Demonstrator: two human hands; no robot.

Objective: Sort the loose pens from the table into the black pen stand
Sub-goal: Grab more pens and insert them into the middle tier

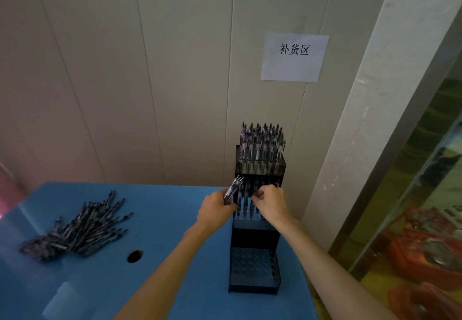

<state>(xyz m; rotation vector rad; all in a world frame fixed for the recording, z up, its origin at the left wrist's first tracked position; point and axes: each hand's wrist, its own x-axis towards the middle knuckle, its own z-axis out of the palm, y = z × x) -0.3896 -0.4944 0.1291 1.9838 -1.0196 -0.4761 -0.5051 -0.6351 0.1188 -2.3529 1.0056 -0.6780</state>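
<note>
Empty front tier of black pen stand (253, 269); left hand (216, 209) grips pens (233, 189) (right hand (271, 203) pinches one).

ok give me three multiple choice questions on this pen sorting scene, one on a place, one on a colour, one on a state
1. Where does the pile of loose pens lie?
A. left part of the table
B. on the floor
C. inside the stand

2. What colour is the table?
A. red
B. blue
C. white

3. How is the lowest tier of the black pen stand?
A. full of pens
B. covered by paper
C. empty holes

Answers:
1 A, the pile sits far left of the stand.
2 B, its top is plainly blue.
3 C, its holes show open, while the left hand holds a few pens and the right hand works the middle tier.
</note>
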